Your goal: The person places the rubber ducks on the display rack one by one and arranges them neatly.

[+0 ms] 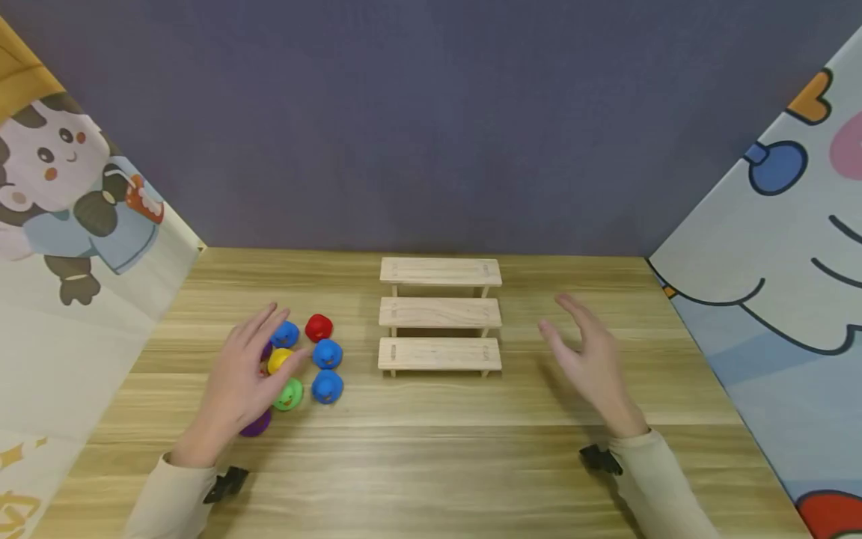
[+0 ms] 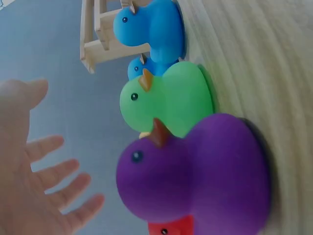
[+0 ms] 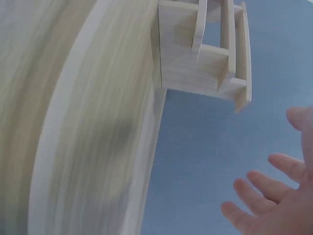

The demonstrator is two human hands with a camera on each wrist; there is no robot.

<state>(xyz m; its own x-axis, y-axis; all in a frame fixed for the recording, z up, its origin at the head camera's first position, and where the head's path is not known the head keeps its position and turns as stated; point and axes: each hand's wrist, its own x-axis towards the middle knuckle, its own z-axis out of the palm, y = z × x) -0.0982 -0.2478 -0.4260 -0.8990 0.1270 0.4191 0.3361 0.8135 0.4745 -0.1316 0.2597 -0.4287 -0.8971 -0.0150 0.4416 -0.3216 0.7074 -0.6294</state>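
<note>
Currently: my left hand (image 1: 241,378) spread wide over tight duck cluster near table's (image 1: 431,464) left edge; purple duck (image 1: 256,424) risks toppling. Right hand (image 1: 592,359) relaxed, holding nothing.

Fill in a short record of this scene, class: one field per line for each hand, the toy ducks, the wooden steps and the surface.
Left hand: open, fingers spread over the ducks
Right hand: open, raised over bare table, holding nothing
Toy ducks: clustered left of the steps; blue, red, yellow, green, purple
Wooden steps: three tiers, nothing on them
Table: light wood grain
</note>
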